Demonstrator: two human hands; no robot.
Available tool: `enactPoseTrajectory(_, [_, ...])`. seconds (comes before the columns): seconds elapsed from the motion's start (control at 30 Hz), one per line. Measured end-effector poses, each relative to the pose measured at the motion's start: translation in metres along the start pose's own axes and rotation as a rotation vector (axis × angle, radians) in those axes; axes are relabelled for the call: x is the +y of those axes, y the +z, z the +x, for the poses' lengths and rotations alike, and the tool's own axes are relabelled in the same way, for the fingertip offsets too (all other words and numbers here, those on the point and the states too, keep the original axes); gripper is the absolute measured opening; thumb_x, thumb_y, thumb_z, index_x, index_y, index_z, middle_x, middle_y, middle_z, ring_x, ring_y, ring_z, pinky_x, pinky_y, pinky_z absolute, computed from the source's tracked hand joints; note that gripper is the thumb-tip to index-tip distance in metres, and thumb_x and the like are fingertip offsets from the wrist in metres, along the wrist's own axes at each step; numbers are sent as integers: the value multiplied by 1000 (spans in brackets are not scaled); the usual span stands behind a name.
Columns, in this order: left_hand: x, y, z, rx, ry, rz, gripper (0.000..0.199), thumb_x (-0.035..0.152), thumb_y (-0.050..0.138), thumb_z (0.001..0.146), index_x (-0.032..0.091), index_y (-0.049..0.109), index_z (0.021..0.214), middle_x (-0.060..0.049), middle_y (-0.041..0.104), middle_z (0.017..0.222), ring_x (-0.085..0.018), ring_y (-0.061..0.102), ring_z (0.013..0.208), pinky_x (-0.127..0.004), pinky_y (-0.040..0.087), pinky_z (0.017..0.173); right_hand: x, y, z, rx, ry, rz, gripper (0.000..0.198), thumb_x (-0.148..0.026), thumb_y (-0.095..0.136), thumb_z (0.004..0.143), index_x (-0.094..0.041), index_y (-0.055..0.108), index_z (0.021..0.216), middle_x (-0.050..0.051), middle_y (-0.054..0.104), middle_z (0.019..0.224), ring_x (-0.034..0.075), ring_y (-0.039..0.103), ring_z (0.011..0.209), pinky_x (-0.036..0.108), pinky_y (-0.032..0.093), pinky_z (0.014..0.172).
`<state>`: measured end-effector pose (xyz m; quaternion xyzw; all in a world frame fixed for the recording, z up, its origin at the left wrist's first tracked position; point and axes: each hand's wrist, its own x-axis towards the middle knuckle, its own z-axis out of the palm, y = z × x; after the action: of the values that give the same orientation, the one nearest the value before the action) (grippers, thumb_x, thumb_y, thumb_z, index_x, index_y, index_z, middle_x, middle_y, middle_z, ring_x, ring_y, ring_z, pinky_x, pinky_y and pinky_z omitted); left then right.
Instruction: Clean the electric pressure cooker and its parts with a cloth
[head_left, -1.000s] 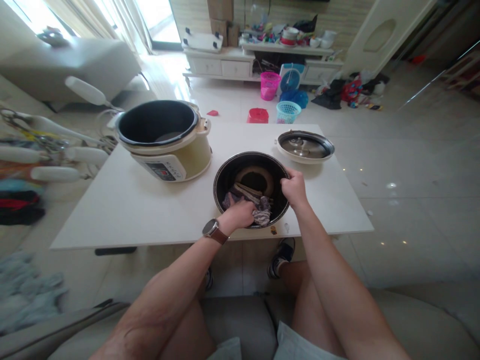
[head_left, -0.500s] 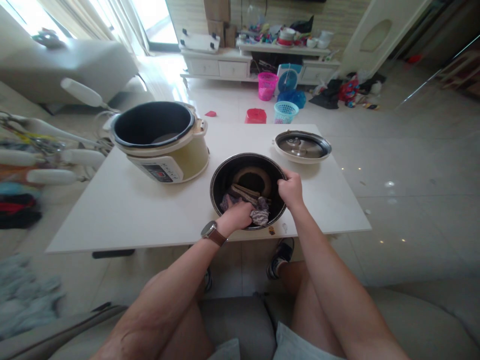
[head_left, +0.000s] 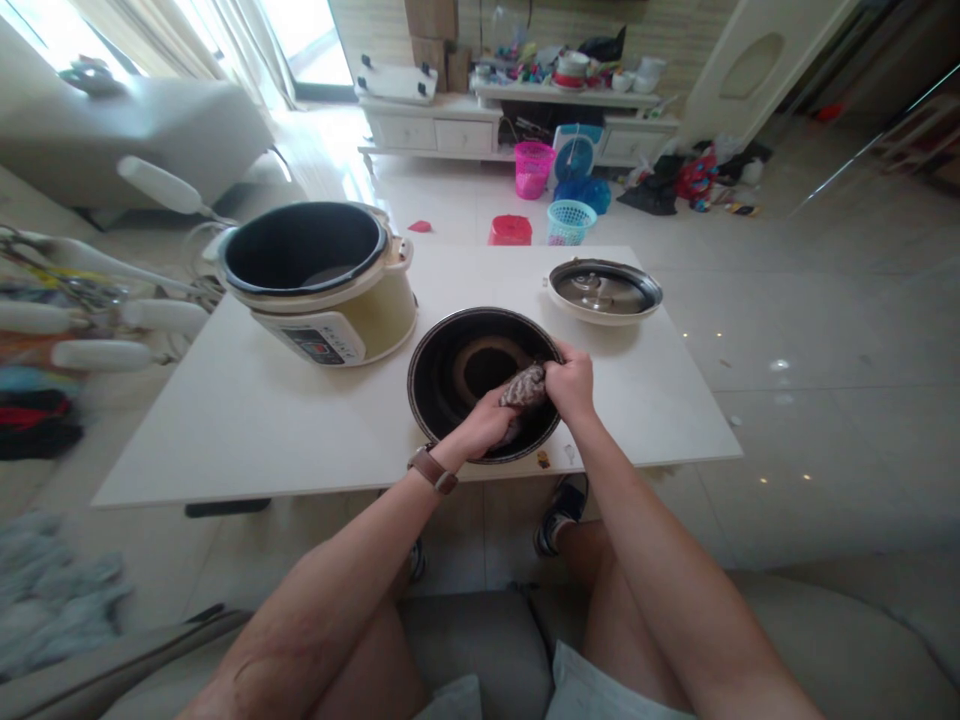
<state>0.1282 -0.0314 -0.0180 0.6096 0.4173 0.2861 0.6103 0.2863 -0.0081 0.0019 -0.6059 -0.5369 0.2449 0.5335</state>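
A dark round inner pot point(head_left: 442, 375) is tipped toward me near the table's front edge, its inside marked with a pale ring. My left hand point(head_left: 489, 425) reaches into it, fingers closed on a bunched patterned cloth point(head_left: 523, 388) along the right inner wall. My right hand point(head_left: 571, 385) grips the pot's right rim, close to the cloth's upper end. To the left stands the cream cooker body point(head_left: 375, 320), lidless, with a control panel on its front. At the back right lies a round lid point(head_left: 607, 320) with its metal inside facing up.
The white table point(head_left: 210, 430) carries the cooker parts. A small brown sticker point(head_left: 543, 459) is on its front edge. Beyond are a pink basket point(head_left: 533, 172), a light-blue basket point(head_left: 571, 224) and a red stool-like item point(head_left: 511, 231). White-handled equipment point(head_left: 161, 185) stands at the left.
My left hand has drawn the cloth from the pot's lower part up to its right wall, bunching it. The pot has shifted slightly left; my right hand keeps its rim.
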Motion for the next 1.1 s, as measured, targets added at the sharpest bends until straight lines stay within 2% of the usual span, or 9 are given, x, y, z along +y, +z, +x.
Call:
enactPoseTrajectory(0.1, [4, -9, -2, -124, 43, 109, 41, 11, 54, 88, 14, 78, 121, -11, 80, 127, -27, 71, 121, -44, 50, 115, 5, 2, 0, 17, 46, -1, 54, -17, 49, 65, -20, 87, 103, 2, 86, 106, 27, 79, 107, 38, 60, 103])
enactPoseTrajectory(0.2, [8, -25, -9, -290, 3, 402, 37, 8, 51, 88, 16, 83, 105, -11, 82, 118, -28, 74, 116, -45, 50, 114, 10, 2, 0, 55, 102, 5, 53, -17, 50, 66, -18, 86, 105, 3, 86, 105, 27, 79, 105, 38, 61, 100])
enactPoseTrajectory(0.27, [10, -32, -14, -273, -97, 670, 38, 6, 53, 88, 19, 84, 104, -14, 82, 117, -34, 71, 123, -56, 44, 120, 11, 3, 0, 59, 108, 11, 54, -16, 51, 67, -18, 86, 107, 3, 85, 107, 27, 79, 108, 38, 60, 102])
enactPoseTrajectory(0.33, [7, -35, -18, -184, -167, 925, 43, 4, 54, 87, 22, 84, 112, -17, 79, 125, -43, 60, 141, -73, 26, 124, 9, 6, -3, 64, 62, 14, 55, -15, 50, 68, -18, 85, 111, 3, 85, 113, 27, 78, 113, 40, 58, 108])
enactPoseTrajectory(0.43, [-1, -37, -18, -96, -135, 1130, 56, 0, 51, 88, 27, 81, 128, -19, 73, 138, -53, 41, 154, -89, 3, 117, 4, 14, -10, 108, -68, 5, 59, -13, 50, 71, -22, 82, 120, 2, 81, 128, 25, 73, 127, 43, 51, 120])
enactPoseTrajectory(0.57, [-12, -41, -11, -88, -55, 1160, 62, -1, 46, 91, 29, 77, 136, -17, 72, 138, -54, 38, 155, -92, -2, 114, -5, 22, -16, 140, -196, -41, 62, -11, 49, 75, -26, 78, 127, 2, 76, 138, 23, 67, 136, 45, 45, 126])
enactPoseTrajectory(0.8, [-9, -41, -10, -100, -31, 1131, 61, -1, 48, 90, 30, 80, 131, -15, 73, 136, -52, 35, 156, -89, -8, 117, -14, 8, -3, 131, -192, -198, 54, -11, 54, 72, -23, 72, 122, 9, 79, 123, 28, 72, 121, 48, 55, 111])
enactPoseTrajectory(0.93, [-7, -40, -11, -111, 6, 1146, 58, 0, 47, 90, 28, 81, 129, -14, 74, 133, -50, 36, 157, -86, -10, 119, -12, 2, 4, 40, -231, -163, 66, -10, 53, 71, -23, 71, 133, 8, 75, 138, 28, 66, 134, 50, 50, 119])
enactPoseTrajectory(1.1, [-9, -41, -9, -126, 37, 1133, 60, 1, 50, 88, 29, 79, 133, -13, 74, 134, -45, 35, 159, -78, -10, 125, -7, -2, 7, -33, -228, -48, 66, -9, 49, 72, -25, 78, 129, 2, 76, 138, 24, 65, 139, 48, 43, 128])
